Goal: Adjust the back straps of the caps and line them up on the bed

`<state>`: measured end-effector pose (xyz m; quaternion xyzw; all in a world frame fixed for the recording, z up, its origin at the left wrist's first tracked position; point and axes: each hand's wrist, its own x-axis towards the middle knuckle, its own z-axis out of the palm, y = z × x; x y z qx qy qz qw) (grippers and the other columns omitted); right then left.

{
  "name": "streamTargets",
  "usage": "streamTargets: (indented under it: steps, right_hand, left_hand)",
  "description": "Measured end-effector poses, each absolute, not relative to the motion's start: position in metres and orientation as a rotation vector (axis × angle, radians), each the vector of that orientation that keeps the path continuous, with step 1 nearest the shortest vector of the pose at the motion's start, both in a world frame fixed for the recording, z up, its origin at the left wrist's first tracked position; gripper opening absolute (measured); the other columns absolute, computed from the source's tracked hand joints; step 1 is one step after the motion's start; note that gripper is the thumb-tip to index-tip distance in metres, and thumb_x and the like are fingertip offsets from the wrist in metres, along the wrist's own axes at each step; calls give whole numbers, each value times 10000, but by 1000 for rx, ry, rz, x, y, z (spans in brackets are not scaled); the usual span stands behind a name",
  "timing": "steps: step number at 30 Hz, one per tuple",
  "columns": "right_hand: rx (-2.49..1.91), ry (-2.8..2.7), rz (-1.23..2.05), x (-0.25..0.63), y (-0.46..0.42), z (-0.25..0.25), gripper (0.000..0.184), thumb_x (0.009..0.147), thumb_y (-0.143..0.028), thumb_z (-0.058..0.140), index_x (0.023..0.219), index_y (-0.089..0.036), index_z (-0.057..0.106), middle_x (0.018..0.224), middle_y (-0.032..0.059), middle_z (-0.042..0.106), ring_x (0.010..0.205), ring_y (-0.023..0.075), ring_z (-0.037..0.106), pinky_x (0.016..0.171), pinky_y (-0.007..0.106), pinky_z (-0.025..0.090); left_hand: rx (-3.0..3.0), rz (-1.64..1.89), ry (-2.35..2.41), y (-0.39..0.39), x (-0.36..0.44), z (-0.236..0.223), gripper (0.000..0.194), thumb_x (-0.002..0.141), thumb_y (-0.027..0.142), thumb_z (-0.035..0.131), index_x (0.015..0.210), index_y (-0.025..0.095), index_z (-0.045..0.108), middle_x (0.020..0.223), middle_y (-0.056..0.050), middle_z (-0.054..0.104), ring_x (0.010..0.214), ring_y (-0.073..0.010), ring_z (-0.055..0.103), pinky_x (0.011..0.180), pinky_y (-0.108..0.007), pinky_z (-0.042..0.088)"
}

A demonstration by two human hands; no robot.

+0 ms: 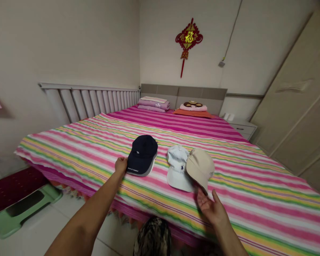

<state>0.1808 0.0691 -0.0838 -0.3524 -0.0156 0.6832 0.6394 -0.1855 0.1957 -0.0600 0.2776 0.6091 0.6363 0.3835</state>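
Note:
A navy baseball cap (142,154) with small white lettering on its brim is on the left, and a grey-white edge shows beneath that brim. My left hand (121,165) pinches the left side of the brim. To the right, a pale blue cap (177,165) with a small dark emblem lies on the bed, brim toward me. A beige cap (201,165) overlaps its right side, tilted, with the brim pointing down. My right hand (209,206) is palm up with thumb apart, fingertips at the beige brim's lower edge; whether they touch it I cannot tell.
The caps are on a bed with a striped sheet (96,142). Folded purple bedding (153,104) and an orange pillow (193,113) lie by the headboard (186,92). A green stool (29,208) stands at the lower left, a nightstand (244,128) at the right.

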Motion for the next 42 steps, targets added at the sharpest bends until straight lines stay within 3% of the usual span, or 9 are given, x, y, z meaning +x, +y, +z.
streamTargets:
  steps: [6,11,15,18,25,29,34,37,42]
  right_hand:
    - [-767,-125,1506,184,82,-89,192,678,-29,609,636,-189,512,495,-68,580,458,74,567,481,174,508]
    - [-715,-176,1496,188,52,-91,165,641,-61,655,633,-195,559,504,-53,576,454,98,541,452,216,500]
    - [-697,-252,1510,190,12,-89,243,557,-98,738,739,-209,619,667,-34,656,534,100,562,493,204,485]
    - [-783,-400,1529,190,-16,-87,376,565,-147,749,907,-243,625,853,-6,675,649,128,596,551,221,475]
    - [-917,-651,1616,195,-53,-94,373,584,-168,733,939,-221,632,688,7,660,569,133,580,597,246,451]
    - [-910,-605,1651,206,-59,-86,389,485,-186,756,863,-196,663,677,42,677,682,219,615,698,329,453]
    - [-701,-589,1769,198,-46,-43,436,515,-448,727,846,-172,663,750,92,679,773,266,610,722,383,439]
    - [-660,-675,1768,180,-36,-12,510,513,-484,727,887,-147,642,679,58,648,663,205,596,625,308,445]
    - [-770,-903,1646,162,-31,12,219,620,-311,709,670,-141,581,389,-61,461,334,39,324,367,151,239]
  left_hand:
    - [993,1706,1476,149,-136,-68,102,655,152,557,751,184,573,726,-14,583,746,-172,531,655,-234,389]
    - [1125,1281,1024,108,-60,-76,207,626,262,655,787,141,605,617,-11,584,575,-135,504,585,-244,373]
    - [889,882,529,94,-19,-52,503,684,531,558,966,115,585,904,-129,630,810,-197,582,757,-330,394]
    - [769,763,259,91,-4,-29,641,650,631,517,1010,104,574,912,-144,632,855,-217,589,789,-339,392]
    - [693,859,209,72,-2,-11,412,508,243,752,881,135,613,761,-74,683,845,-256,617,852,-394,400]
    - [731,739,175,57,-11,-10,399,463,226,754,824,110,629,717,-86,683,773,-267,634,812,-408,429]
    - [815,636,171,40,-12,-1,477,425,173,759,882,118,636,714,-77,679,652,-234,632,705,-368,458]
    - [902,537,205,32,-13,2,465,421,164,767,866,100,648,713,-82,673,623,-200,614,651,-316,455]
    - [985,505,296,25,-19,1,418,388,226,801,764,92,674,628,-42,642,519,-114,548,539,-219,404]
